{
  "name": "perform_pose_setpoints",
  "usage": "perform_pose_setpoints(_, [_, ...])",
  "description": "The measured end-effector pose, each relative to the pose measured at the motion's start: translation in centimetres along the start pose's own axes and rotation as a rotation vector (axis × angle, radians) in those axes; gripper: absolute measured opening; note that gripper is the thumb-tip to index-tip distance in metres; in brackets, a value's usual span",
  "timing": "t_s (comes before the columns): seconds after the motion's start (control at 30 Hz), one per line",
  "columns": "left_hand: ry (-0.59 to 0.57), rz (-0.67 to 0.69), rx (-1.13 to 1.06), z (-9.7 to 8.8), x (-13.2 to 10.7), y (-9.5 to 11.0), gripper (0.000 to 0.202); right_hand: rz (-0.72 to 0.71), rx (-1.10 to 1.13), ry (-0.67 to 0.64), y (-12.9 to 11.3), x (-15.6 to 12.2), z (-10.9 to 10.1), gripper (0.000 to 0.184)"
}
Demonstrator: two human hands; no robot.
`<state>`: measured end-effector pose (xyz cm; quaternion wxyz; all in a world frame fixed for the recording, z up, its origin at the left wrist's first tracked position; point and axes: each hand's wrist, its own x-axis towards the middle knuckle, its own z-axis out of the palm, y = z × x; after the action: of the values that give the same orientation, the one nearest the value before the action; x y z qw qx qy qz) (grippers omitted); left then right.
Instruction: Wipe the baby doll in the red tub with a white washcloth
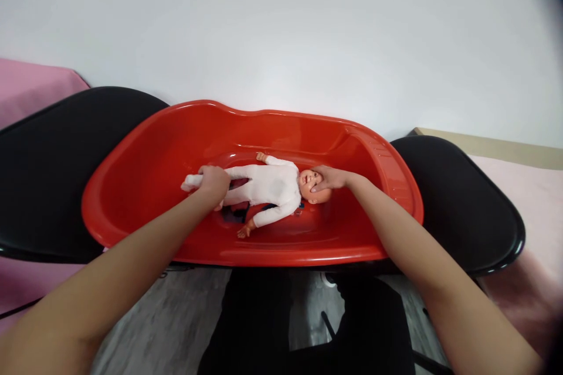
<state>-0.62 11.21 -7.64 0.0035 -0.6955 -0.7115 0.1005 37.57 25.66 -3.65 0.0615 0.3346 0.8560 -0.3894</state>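
Note:
A baby doll (272, 183) in a white outfit lies face up inside a red baby bathtub (176, 146), its head to the right and its feet to the left. My left hand (214, 183) is closed around the doll's lower legs, with the white feet showing past it. At the other end, my right hand (331, 178) grips the doll's head, thumb and fingers along the side of the face. Both doll arms lie spread out from the body. Dark shapes show on the tub floor under the doll; I cannot make out what they are.
Black rounded surfaces (65, 170) extend from the tub's left side, and another black surface (461, 205) lies on its right. A white wall (281, 35) stands behind. Pink coverings (35, 88) show at the left, paler ones (528, 199) at the right. My dark-clothed legs are below.

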Motion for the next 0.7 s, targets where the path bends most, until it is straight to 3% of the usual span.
perform_pose_setpoints(0.07, [0.119, -0.017, 0.077, -1.8, -0.7, 1.2, 0.04, -0.039, 0.024, -0.028, 0.2, 0.1, 0.0, 0.064])
perform_pose_setpoints(0.17, [0.265, 0.269, 0.094, -3.4, -1.5, 3.2, 0.033, -0.026, 0.015, -0.003, 0.5, 0.2, 0.0, 0.065])
perform_pose_setpoints(0.27, [0.234, 0.614, 0.045, -2.8, -1.6, 4.6, 0.042, -0.005, -0.022, 0.028, 0.6, 0.2, 0.0, 0.069])
perform_pose_setpoints(0.33, [0.208, 0.741, -0.028, -1.4, -1.5, 4.9, 0.048, -0.036, -0.025, 0.008, 0.5, 0.3, 0.0, 0.071])
perform_pose_setpoints(0.47, [0.168, 0.741, -0.146, 0.9, -1.3, 4.6, 0.043, -0.055, 0.004, -0.024, 0.0, 0.1, -0.2, 0.069])
perform_pose_setpoints(0.7, [0.075, 0.621, -0.084, 1.5, -0.9, 3.8, 0.027, -0.065, 0.028, -0.037, -0.2, -0.1, -0.2, 0.068])
